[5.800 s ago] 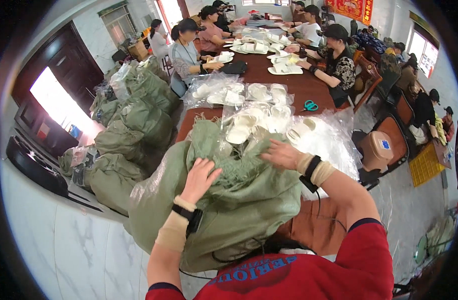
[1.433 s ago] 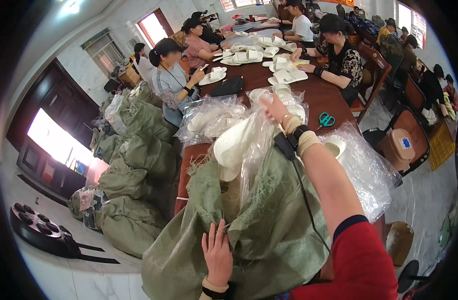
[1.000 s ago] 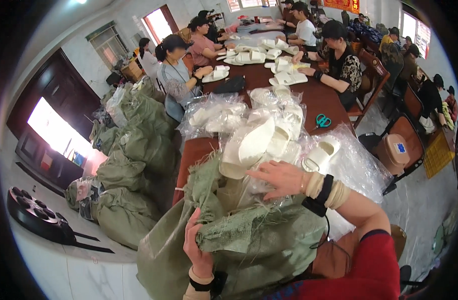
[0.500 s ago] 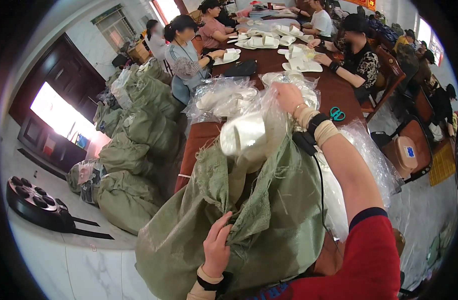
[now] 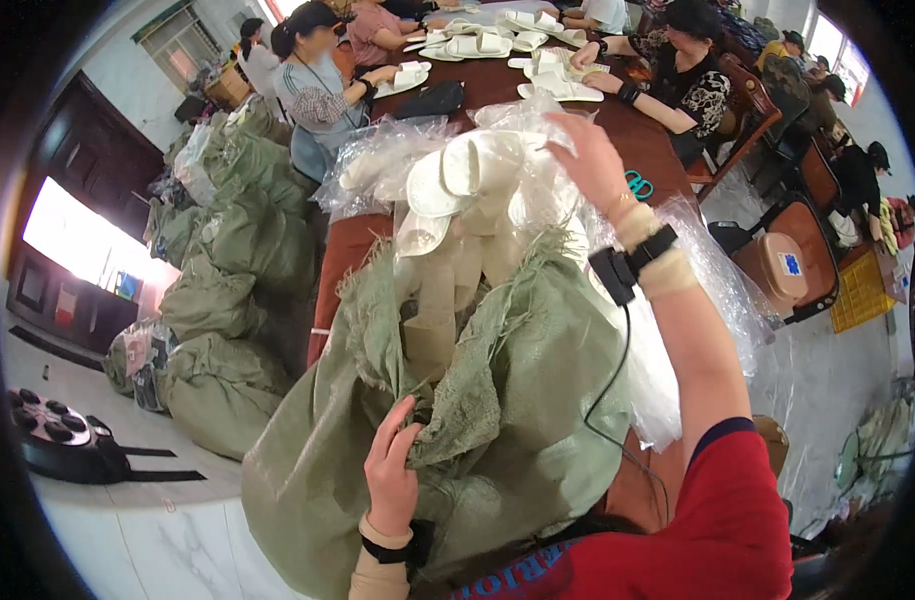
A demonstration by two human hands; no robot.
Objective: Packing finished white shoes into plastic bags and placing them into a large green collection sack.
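A large olive-green woven sack [image 5: 308, 490] stands before me at the near end of the table, its frayed mouth gaping. My left hand [image 5: 390, 475] is closed on the sack's rim. White slide sandals [image 5: 440, 182] lie heaped at the far side of the mouth, with pale pieces running from them down into the sack. Beyond and right of them my right hand [image 5: 593, 165] hovers with fingers spread, close to a clear plastic bag [image 5: 553, 112]. Whether its fingertips touch the plastic is hard to tell.
On the brown table [image 5: 633, 120] lie teal scissors [image 5: 639, 185], a black pouch [image 5: 430, 100] and more white slides [image 5: 558, 80]. Several people sit along both sides. Full green sacks [image 5: 218, 390] line the floor at left. Clear plastic sheeting [image 5: 713, 270] hangs at right.
The white slides have moved up out of the sack's mouth and onto the heap on the table. My right hand's fingers have opened. The left keeps the rim; the whole view has shifted.
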